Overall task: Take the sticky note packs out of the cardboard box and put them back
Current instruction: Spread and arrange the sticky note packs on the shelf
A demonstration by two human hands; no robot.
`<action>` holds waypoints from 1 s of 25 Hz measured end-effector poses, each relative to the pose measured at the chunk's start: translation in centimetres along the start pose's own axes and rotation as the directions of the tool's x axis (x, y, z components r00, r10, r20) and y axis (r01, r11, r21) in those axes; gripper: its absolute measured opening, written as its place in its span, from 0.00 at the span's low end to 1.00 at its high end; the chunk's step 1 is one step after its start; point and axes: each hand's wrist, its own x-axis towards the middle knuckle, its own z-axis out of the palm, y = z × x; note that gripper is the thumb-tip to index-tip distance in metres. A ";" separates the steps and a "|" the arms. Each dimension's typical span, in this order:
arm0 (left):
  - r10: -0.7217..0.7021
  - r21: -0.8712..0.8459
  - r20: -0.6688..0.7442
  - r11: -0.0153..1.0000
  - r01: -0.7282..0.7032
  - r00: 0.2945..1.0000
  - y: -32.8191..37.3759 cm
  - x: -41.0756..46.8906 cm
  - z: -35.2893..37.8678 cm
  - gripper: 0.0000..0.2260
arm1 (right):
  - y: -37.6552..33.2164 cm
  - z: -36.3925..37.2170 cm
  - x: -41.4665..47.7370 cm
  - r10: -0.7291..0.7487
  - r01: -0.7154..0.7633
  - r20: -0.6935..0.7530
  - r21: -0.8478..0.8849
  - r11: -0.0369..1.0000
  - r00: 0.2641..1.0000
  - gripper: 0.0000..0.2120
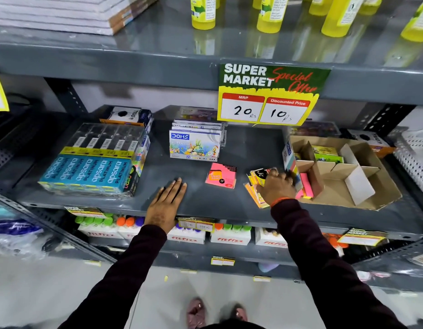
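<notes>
An open cardboard box (372, 186) with dividers stands on the right of the grey shelf (205, 200). Pink and yellow sticky note packs (306, 186) sit in its left compartment, and green and yellow packs (326, 154) at its back. A pink sticky note pack (221, 175) lies alone on the shelf. My right hand (275, 187) grips a bunch of yellow and orange sticky note packs (255, 186) resting on the shelf just left of the box. My left hand (165, 205) lies flat on the shelf's front edge, fingers spread, holding nothing.
A wrapped block of Apsara pencil boxes (92, 169) fills the shelf's left side. Doms oil pastel boxes (194, 144) stand at the back middle. A price sign (267, 96) hangs from the shelf above, where yellow bottles (203, 13) stand. Fitfizz boxes (229, 236) fill the shelf below.
</notes>
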 end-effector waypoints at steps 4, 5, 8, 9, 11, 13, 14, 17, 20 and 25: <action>0.000 -0.002 -0.006 1.000 0.000 1.000 0.0 0.1 0.2 0.46 | -0.2 -0.8 -0.2 0.010 -0.014 -0.079 -0.047 0.999 0.997 0.35; -0.003 0.001 -0.005 1.000 0.003 1.000 0.0 0.1 0.2 0.46 | -0.4 -1.0 -0.3 0.005 -0.010 -0.126 -0.044 0.999 0.992 0.34; -0.012 -0.002 0.001 1.000 0.012 1.000 0.1 0.1 0.0 0.45 | -0.9 -1.4 -0.2 -0.135 0.143 -0.150 0.045 0.989 0.979 0.21; -0.015 0.000 0.013 1.000 0.015 1.000 0.1 0.1 0.0 0.46 | -1.2 -1.3 -0.4 -0.215 0.231 -0.170 0.076 0.970 0.962 0.15; -0.017 0.011 0.021 1.000 0.016 1.000 0.1 0.1 -0.1 0.48 | -2.5 -0.7 -1.6 -0.393 0.431 -0.232 0.146 0.891 0.890 0.10; -0.012 -0.006 -0.002 1.000 0.012 1.000 0.0 0.1 -0.1 0.43 | -3.8 1.3 -3.2 -0.569 0.597 -0.198 0.130 0.792 0.798 0.14; -0.016 -0.015 -0.009 1.000 0.016 1.000 0.0 0.1 -0.1 0.41 | -4.3 2.7 -4.1 -0.640 0.650 -0.124 0.067 0.757 0.759 0.19; -0.025 -0.003 0.007 1.000 0.025 1.000 0.1 0.0 0.0 0.44 | -5.1 5.8 -5.9 -0.697 0.690 -0.063 -0.102 0.717 0.715 0.22; -0.025 0.011 0.010 1.000 0.024 1.000 0.0 -0.1 0.1 0.45 | -5.6 6.9 -5.4 -0.685 0.666 -0.024 -0.214 0.715 0.728 0.22; -0.021 0.023 0.003 1.000 0.021 1.000 0.0 0.1 0.2 0.44 | -3.7 4.3 -2.7 -0.505 0.506 -0.086 -0.017 0.862 0.859 0.22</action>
